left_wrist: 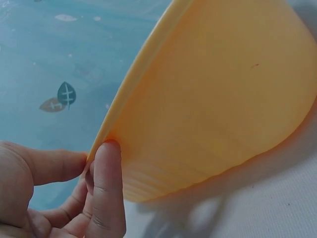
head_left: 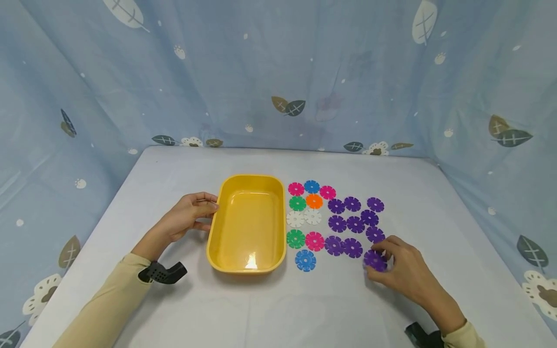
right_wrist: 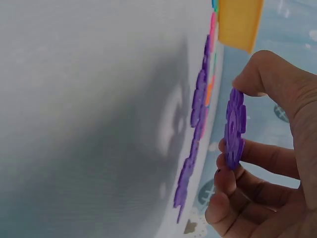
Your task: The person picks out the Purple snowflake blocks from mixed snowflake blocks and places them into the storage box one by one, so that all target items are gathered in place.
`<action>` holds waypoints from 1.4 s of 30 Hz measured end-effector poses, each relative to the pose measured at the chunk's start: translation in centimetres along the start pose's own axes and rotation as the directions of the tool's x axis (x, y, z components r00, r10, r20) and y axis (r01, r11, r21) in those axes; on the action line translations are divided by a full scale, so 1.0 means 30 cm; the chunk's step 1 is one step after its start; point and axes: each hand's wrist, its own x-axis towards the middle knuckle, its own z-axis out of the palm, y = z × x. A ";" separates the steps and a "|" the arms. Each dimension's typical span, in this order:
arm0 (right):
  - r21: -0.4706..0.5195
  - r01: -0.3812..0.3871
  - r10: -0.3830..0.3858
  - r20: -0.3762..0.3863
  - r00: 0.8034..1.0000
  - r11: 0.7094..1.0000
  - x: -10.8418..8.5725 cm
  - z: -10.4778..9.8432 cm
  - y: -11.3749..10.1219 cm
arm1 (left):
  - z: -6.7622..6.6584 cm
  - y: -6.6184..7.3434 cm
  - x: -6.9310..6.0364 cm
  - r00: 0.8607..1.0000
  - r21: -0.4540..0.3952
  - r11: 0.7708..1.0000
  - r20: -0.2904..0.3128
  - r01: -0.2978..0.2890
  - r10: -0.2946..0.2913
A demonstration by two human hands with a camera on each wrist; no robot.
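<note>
A yellow rectangular tray with rounded corners stands on the white table, nothing inside it. At its left edge my left hand pinches the rim; in the left wrist view thumb and fingers close on the tray's rim. My right hand holds a purple notched plastic disc by its edges between thumb and fingers. In the right wrist view that purple disc is clear of the table. Several purple discs lie in loose rows just beyond and left of the right hand.
Between tray and purple discs lie pink, green, blue, orange and white discs, flat on the table. A blue leaf-patterned curtain hangs behind and along both sides.
</note>
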 end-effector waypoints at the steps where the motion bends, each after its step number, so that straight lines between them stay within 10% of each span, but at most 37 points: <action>1: 0.012 0.008 -0.008 -0.004 1.000 1.000 0.003 -0.002 -0.003 | -0.001 0.000 -0.001 1.000 0.002 1.000 0.003 -0.002 0.002; 42: 0.316 0.183 -0.228 0.112 0.967 0.931 0.418 0.068 -0.348 | 0.004 -0.006 0.009 0.999 -0.007 1.000 -0.032 0.021 -0.022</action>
